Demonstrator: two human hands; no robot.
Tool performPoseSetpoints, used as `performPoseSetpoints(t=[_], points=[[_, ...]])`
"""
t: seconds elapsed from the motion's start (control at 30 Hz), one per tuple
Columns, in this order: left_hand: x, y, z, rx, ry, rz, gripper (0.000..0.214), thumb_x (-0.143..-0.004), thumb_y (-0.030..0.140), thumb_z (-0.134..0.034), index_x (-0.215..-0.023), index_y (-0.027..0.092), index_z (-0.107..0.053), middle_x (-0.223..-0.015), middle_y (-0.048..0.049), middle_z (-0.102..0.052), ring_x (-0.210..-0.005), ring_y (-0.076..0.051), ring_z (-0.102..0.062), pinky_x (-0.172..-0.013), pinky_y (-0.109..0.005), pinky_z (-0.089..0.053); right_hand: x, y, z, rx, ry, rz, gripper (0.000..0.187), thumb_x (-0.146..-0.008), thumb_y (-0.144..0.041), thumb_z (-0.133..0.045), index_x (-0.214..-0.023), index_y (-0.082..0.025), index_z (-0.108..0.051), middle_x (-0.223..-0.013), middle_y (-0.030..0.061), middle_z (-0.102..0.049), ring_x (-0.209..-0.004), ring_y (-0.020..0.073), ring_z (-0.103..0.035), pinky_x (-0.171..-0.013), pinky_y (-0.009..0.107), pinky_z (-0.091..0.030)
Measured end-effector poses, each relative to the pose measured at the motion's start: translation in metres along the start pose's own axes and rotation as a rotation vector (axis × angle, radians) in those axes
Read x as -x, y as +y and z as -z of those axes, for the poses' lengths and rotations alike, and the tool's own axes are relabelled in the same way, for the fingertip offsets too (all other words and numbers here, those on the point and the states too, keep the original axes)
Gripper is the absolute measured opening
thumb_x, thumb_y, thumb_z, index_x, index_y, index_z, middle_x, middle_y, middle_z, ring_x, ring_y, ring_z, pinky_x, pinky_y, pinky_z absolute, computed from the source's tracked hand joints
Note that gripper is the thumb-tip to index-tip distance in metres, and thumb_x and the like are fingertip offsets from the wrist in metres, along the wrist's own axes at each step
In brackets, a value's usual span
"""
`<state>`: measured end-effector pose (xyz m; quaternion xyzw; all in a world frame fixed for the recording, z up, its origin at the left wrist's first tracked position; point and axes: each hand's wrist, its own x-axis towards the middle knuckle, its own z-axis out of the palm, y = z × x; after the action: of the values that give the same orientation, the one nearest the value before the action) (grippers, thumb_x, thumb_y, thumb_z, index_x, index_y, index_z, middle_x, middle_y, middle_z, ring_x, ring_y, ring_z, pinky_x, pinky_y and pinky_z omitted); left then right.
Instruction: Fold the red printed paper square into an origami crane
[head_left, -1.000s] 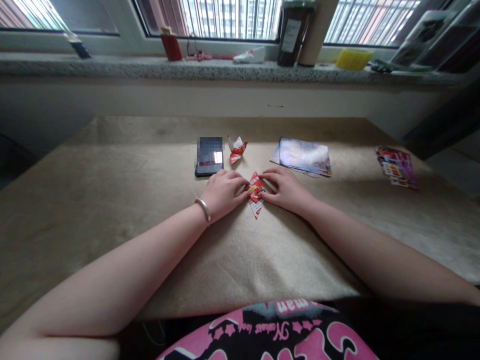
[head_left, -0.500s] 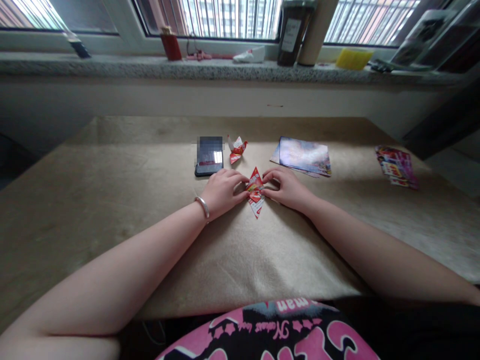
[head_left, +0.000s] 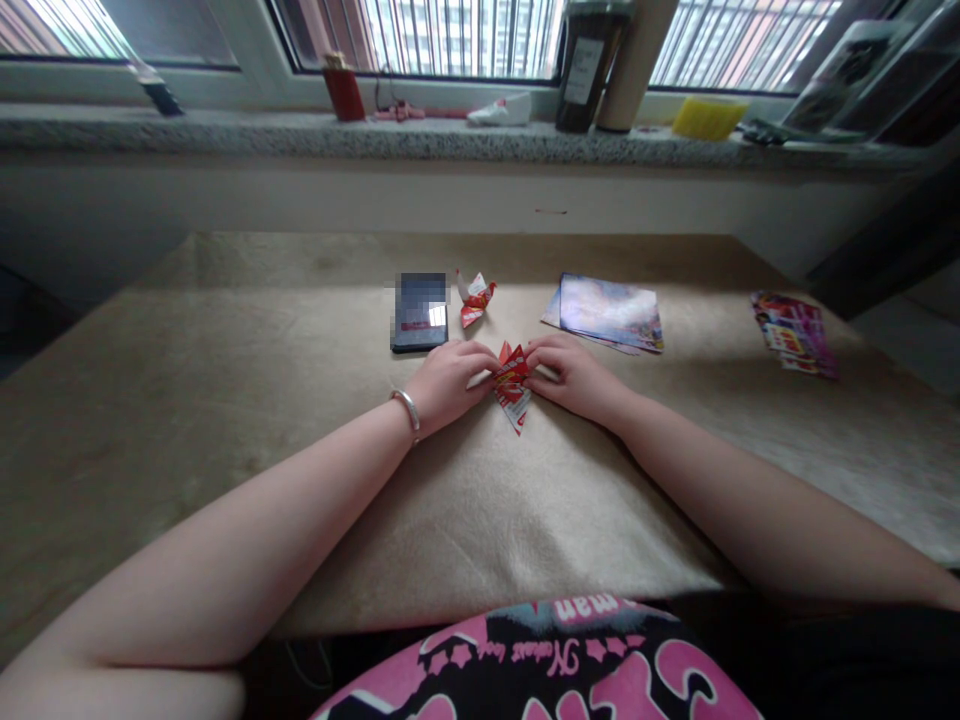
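A small folded piece of red and white printed paper (head_left: pixel 514 385) lies on the tan felt table cover (head_left: pixel 480 500) between my hands. My left hand (head_left: pixel 448 380), with a silver bangle on its wrist, pinches the paper's left side with curled fingers. My right hand (head_left: pixel 570 375) pinches its right side, fingers bent and pressed on the fold. The paper's lower point sticks out toward me. A finished folded red paper figure (head_left: pixel 474 297) stands just beyond my hands.
A dark phone (head_left: pixel 419 311) lies beyond my left hand. A stack of colourful sheets (head_left: pixel 609 312) sits beyond my right hand, and another printed sheet (head_left: pixel 793 333) lies far right. The stone windowsill (head_left: pixel 450 140) holds a red cup, a dark jar and a yellow box.
The paper's upper point has been folded down, so the piece looks shorter. Both hands have shifted slightly away from me and closer together on it.
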<state>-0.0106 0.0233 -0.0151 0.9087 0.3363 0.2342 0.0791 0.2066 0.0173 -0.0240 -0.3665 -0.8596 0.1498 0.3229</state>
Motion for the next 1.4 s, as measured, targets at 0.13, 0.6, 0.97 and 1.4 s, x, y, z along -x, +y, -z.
performPoseSetpoints(t=[0.13,0.6,0.97,1.4], points=[[0.000,0.000,0.001,-0.038,-0.007,-0.076,0.015,-0.085,0.021,-0.054,-0.091,0.019,-0.067,-0.099,-0.0045,-0.068,-0.089,-0.016,-0.058,-0.084,-0.031,-0.044,-0.001,-0.001,0.002,0.050,-0.027,0.043,0.007,-0.080,-0.024,-0.059,-0.078,-0.022,-0.066,-0.090,0.0042,-0.068,-0.088,0.0173,-0.059,-0.084,0.033,-0.045],[0.003,0.002,0.008,-0.146,-0.078,-0.153,0.024,-0.089,0.022,-0.048,-0.097,0.025,-0.070,-0.094,-0.0030,-0.068,-0.085,-0.016,-0.055,-0.078,-0.028,-0.046,0.004,-0.028,0.012,0.450,-0.218,0.097,0.026,-0.090,-0.029,-0.045,-0.095,-0.024,-0.070,-0.088,0.0051,-0.066,-0.082,0.0187,-0.056,-0.068,0.029,-0.041],[0.003,0.008,0.014,-0.272,-0.126,-0.198,0.025,-0.092,0.026,-0.046,-0.100,0.025,-0.069,-0.092,-0.0038,-0.067,-0.084,-0.016,-0.056,-0.072,-0.027,-0.045,0.004,-0.034,0.014,0.559,-0.267,0.094,0.026,-0.090,-0.027,-0.045,-0.094,-0.023,-0.070,-0.086,0.0059,-0.064,-0.079,0.0188,-0.054,-0.064,0.030,-0.037],[0.006,0.001,0.012,-0.251,-0.100,-0.239,0.024,-0.089,0.022,-0.048,-0.103,0.025,-0.068,-0.095,-0.0026,-0.067,-0.085,-0.015,-0.057,-0.075,-0.026,-0.048,0.007,-0.036,0.019,0.596,-0.290,0.134,0.027,-0.089,-0.024,-0.045,-0.099,-0.023,-0.070,-0.089,0.0048,-0.066,-0.078,0.0159,-0.054,-0.062,0.027,-0.032]])
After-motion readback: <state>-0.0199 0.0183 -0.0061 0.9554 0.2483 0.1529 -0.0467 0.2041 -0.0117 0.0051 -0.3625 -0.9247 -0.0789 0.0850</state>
